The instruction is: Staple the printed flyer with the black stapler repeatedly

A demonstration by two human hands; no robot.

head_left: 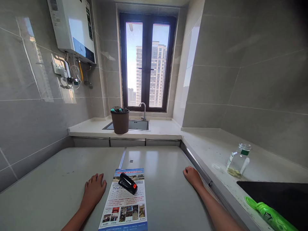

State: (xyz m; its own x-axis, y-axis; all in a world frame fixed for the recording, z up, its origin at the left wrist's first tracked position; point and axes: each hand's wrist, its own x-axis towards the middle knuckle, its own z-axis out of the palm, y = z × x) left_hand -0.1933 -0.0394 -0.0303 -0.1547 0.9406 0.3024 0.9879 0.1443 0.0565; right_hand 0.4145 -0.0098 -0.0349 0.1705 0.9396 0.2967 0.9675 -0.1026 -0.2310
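In the head view, a black stapler with a red patch [128, 183] lies on a printed blue-and-white paper flyer [125, 205] atop a pale grey desk [166, 179]. Left of the stapler, the left hand [94, 189] rests palm down, its grip empty, fingers slightly apart. Right of it, the right hand [192, 176] rests with fingers curled together. Two small dark staple strips [131, 161] lie beyond it.
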